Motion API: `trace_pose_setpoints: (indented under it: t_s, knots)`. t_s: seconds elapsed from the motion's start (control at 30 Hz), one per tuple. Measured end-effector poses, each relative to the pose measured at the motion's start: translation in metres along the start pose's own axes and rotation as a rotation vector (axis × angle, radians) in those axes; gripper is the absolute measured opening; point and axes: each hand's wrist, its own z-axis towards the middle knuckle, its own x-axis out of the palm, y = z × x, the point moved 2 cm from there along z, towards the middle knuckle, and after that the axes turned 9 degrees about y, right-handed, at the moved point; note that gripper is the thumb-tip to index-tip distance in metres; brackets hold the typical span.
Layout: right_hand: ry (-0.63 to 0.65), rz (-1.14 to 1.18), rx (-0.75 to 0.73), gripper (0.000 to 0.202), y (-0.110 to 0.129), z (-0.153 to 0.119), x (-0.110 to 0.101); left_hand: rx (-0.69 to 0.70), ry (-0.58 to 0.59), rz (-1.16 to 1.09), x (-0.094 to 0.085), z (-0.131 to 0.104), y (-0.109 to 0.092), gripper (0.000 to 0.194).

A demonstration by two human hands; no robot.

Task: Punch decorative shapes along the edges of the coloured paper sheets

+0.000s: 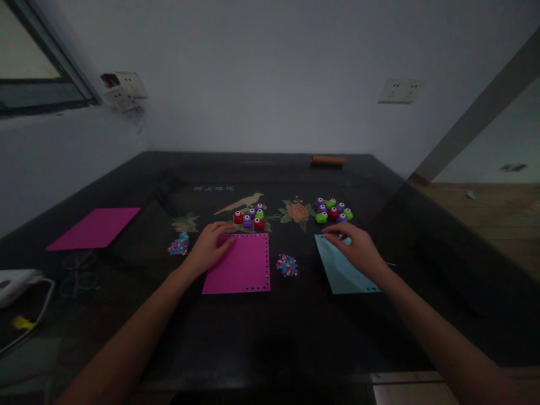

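My left hand (212, 245) rests at the upper left of a pink sheet (242, 264) with small holes punched along its edges. Its fingers are stretched out and the thumb lies apart on the sheet. Over the upper part of a light-blue sheet (342, 273), my right hand (356, 247) brings its thumb and index fingertips together near the top left corner. Whatever lies between those tips is too small to make out. That hand and forearm cover much of the blue sheet's right side. Between the sheets lies a pile of small coloured dots (287, 265).
Behind the sheets sit two groups of eyed craft punches, left (247, 221) and right (333, 213). Another dot pile (179, 244) and a plain pink sheet (95, 229) lie leftward. A power strip (19, 286) is at far left. A brown roll (328, 160) lies near the wall.
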Motion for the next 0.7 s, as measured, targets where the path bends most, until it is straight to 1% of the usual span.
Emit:
trace_pose_setpoints:
  t_s: [0.07, 0.13, 0.23, 0.3, 0.37, 0.47, 0.57, 0.7]
  knots:
    - [0.136, -0.055, -0.128, 0.014, 0.028, 0.015, 0.026, -0.007, 0.040, -0.002, 0.002, -0.001, 0.002, 0.036]
    - [0.234, -0.121, -0.215, 0.018, 0.049, 0.030, 0.052, -0.033, 0.076, 0.007, 0.004, -0.001, 0.005, 0.044]
    - [0.334, -0.273, -0.223, 0.029, 0.066, 0.050, 0.084, -0.086, 0.116, 0.043, 0.006, -0.002, 0.009, 0.057]
    - [0.352, -0.365, -0.213, 0.035, 0.071, 0.060, 0.097, -0.098, 0.139, 0.076, 0.007, -0.003, 0.010, 0.063]
    - [0.344, -0.425, -0.205, 0.041, 0.072, 0.065, 0.103, -0.091, 0.155, 0.109, 0.007, -0.004, 0.010, 0.065]
    - [0.330, -0.460, -0.207, 0.047, 0.074, 0.066, 0.107, -0.070, 0.162, 0.136, 0.007, -0.005, 0.010, 0.062]
    - [0.329, -0.464, -0.212, 0.046, 0.077, 0.063, 0.106, -0.052, 0.160, 0.146, 0.006, -0.005, 0.010, 0.059]
    - [0.333, -0.462, -0.200, 0.044, 0.080, 0.060, 0.104, -0.043, 0.164, 0.163, 0.003, -0.006, 0.008, 0.061]
